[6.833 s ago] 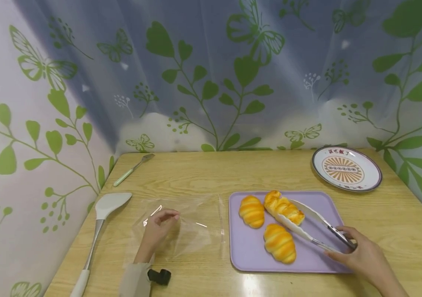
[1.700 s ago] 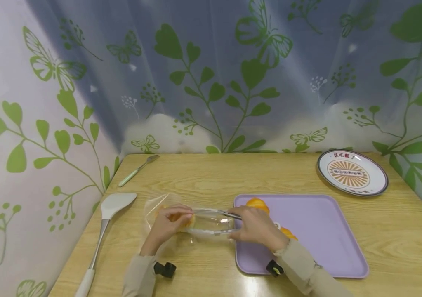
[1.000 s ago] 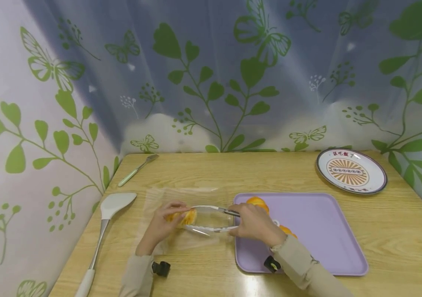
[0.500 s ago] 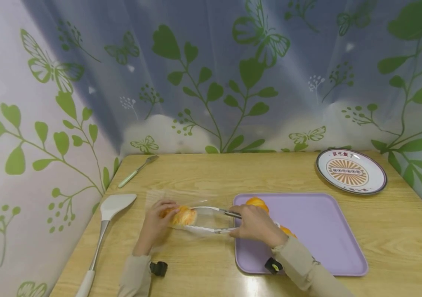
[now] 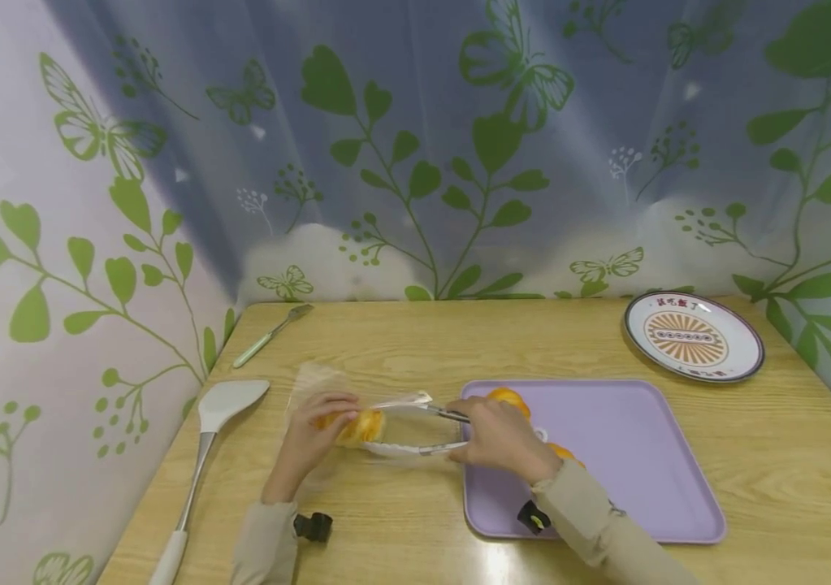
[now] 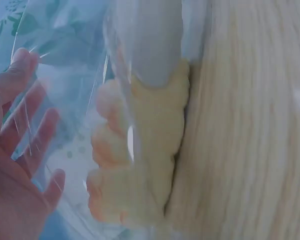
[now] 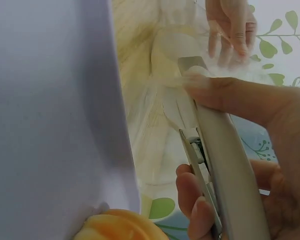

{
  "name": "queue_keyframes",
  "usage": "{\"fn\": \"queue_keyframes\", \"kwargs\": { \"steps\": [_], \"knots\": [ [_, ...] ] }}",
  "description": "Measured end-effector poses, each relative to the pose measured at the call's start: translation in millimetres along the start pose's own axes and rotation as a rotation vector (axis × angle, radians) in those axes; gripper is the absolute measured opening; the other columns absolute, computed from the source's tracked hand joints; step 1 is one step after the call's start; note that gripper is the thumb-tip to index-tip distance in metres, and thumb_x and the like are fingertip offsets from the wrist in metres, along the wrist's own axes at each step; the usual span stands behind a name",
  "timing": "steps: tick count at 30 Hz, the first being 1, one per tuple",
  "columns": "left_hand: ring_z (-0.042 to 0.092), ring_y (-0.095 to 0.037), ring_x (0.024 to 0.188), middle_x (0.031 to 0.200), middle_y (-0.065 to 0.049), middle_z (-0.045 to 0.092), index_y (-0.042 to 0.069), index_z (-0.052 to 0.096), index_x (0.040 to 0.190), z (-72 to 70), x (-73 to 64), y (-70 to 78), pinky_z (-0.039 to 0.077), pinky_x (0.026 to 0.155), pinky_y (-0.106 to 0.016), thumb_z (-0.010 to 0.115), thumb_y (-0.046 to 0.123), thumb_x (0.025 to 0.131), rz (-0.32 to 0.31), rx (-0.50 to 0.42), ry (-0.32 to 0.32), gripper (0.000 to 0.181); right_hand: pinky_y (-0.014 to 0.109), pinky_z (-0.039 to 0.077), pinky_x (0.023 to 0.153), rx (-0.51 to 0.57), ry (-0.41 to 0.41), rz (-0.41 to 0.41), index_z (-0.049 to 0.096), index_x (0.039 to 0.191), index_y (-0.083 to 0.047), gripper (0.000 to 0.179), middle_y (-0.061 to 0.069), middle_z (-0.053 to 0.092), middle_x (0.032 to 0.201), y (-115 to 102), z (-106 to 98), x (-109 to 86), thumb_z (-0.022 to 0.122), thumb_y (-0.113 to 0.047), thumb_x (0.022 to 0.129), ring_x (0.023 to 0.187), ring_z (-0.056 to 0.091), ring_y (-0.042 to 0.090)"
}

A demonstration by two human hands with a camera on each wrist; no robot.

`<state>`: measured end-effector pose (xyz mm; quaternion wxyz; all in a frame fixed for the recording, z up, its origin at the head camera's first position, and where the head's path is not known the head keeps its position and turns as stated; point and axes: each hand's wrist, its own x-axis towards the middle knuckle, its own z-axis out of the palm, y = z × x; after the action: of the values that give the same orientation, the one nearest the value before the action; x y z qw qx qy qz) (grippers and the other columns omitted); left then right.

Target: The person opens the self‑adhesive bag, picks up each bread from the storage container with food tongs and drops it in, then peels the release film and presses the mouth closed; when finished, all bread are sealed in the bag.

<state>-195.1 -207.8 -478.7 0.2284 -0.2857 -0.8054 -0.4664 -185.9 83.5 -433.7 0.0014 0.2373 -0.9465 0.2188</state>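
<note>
My left hand holds the clear plastic bag left of the purple tray, its film lying between thumb and fingers in the left wrist view. Inside the bag is a twisted bread roll, partly behind that hand. My right hand grips metal tongs over the tray's left edge. The pale tips of the tongs reach through the bag's right end to the roll. Up close, the roll rests near the wood with one broad tong tip against it.
The purple tray carries two striped bread rolls, one of them partly covered by my right hand. A patterned plate stands back right. A white-headed turner and a green-handled fork lie left.
The twisted roll has gone from the tray into the bag, carried left in the tongs. Lately my left hand has shifted slightly left, and the bag's film has risen around the tongs.
</note>
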Motion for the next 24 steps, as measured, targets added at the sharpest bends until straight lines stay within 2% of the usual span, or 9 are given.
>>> {"fn": "queue_keyframes", "kwargs": {
  "steps": [2, 5, 8, 11, 14, 18, 21, 24],
  "knots": [
    [0.063, -0.018, 0.103, 0.105, -0.018, 0.070, -0.002, 0.073, 0.095, -1.3, -1.6, 0.3, 0.043, 0.097, -0.011, 0.069, -0.011, 0.080, -0.054, 0.002, -0.013, 0.018, 0.029, 0.050, 0.058, 0.007, -0.002, 0.003, 0.067, 0.119, -0.006, 0.063, 0.012, 0.073, 0.110, 0.7, 0.4, -0.1, 0.089, -0.028, 0.064, 0.064, 0.053, 0.009],
    [0.060, -0.013, 0.109, 0.110, -0.016, 0.069, -0.002, 0.073, 0.098, -3.3, -4.0, 1.5, 0.040, 0.099, -0.010, 0.067, -0.005, 0.086, -0.154, 0.006, -0.044, 0.014, 0.033, 0.052, 0.062, 0.038, -0.020, 0.025, 0.067, 0.120, -0.006, 0.064, 0.014, 0.072, 0.113, 0.7, -0.6, -0.9, 0.088, -0.028, 0.065, 0.067, 0.055, 0.011],
    [0.058, -0.014, 0.111, 0.113, -0.017, 0.068, -0.003, 0.072, 0.100, -3.9, -4.9, 1.5, 0.040, 0.099, -0.012, 0.065, -0.003, 0.089, -0.199, 0.002, -0.056, 0.014, 0.036, 0.055, 0.067, 0.048, -0.024, 0.032, 0.066, 0.121, -0.005, 0.065, 0.014, 0.071, 0.115, 0.7, -0.7, -0.4, 0.089, -0.028, 0.064, 0.072, 0.059, 0.014],
    [0.058, -0.014, 0.110, 0.112, -0.017, 0.068, -0.003, 0.072, 0.101, -3.4, -4.6, 0.2, 0.042, 0.098, -0.013, 0.064, -0.004, 0.089, -0.199, -0.008, -0.041, 0.014, 0.039, 0.056, 0.070, 0.058, -0.028, 0.028, 0.066, 0.121, -0.005, 0.065, 0.014, 0.071, 0.115, 0.1, -0.2, 0.9, 0.089, -0.028, 0.065, 0.077, 0.064, 0.017],
    [0.059, -0.012, 0.107, 0.108, -0.018, 0.069, -0.004, 0.073, 0.099, -1.8, -3.5, -1.1, 0.044, 0.095, -0.011, 0.067, -0.007, 0.086, -0.179, -0.009, 0.005, 0.014, 0.040, 0.057, 0.071, 0.061, -0.025, 0.018, 0.067, 0.121, -0.007, 0.064, 0.013, 0.071, 0.114, -0.8, 0.9, 1.6, 0.089, -0.029, 0.065, 0.084, 0.067, 0.020],
    [0.061, -0.006, 0.102, 0.102, -0.018, 0.071, -0.003, 0.074, 0.095, -0.8, -1.8, 1.7, 0.045, 0.092, -0.008, 0.072, -0.007, 0.080, -0.170, -0.012, 0.062, 0.016, 0.038, 0.056, 0.068, 0.067, -0.017, 0.013, 0.067, 0.121, -0.008, 0.063, 0.012, 0.072, 0.113, -1.1, 3.0, 1.1, 0.089, -0.029, 0.065, 0.078, 0.063, 0.016],
    [0.060, 0.001, 0.101, 0.101, -0.017, 0.072, -0.002, 0.075, 0.093, -0.9, -2.1, 3.3, 0.045, 0.091, -0.007, 0.073, -0.008, 0.078, -0.177, -0.025, 0.062, 0.016, 0.032, 0.054, 0.062, 0.069, 0.005, -0.001, 0.067, 0.120, -0.008, 0.064, 0.011, 0.072, 0.111, -1.2, 4.4, 2.0, 0.089, -0.030, 0.065, 0.068, 0.057, 0.011],
    [0.060, 0.002, 0.101, 0.100, -0.018, 0.072, -0.001, 0.075, 0.091, -0.1, -2.8, 3.9, 0.045, 0.092, -0.009, 0.073, -0.010, 0.078, -0.144, -0.047, 0.024, 0.016, 0.029, 0.051, 0.057, 0.059, 0.033, -0.012, 0.067, 0.119, -0.008, 0.063, 0.009, 0.073, 0.107, -1.4, 5.9, 3.4, 0.089, -0.030, 0.065, 0.063, 0.054, 0.008]
  ]
}}
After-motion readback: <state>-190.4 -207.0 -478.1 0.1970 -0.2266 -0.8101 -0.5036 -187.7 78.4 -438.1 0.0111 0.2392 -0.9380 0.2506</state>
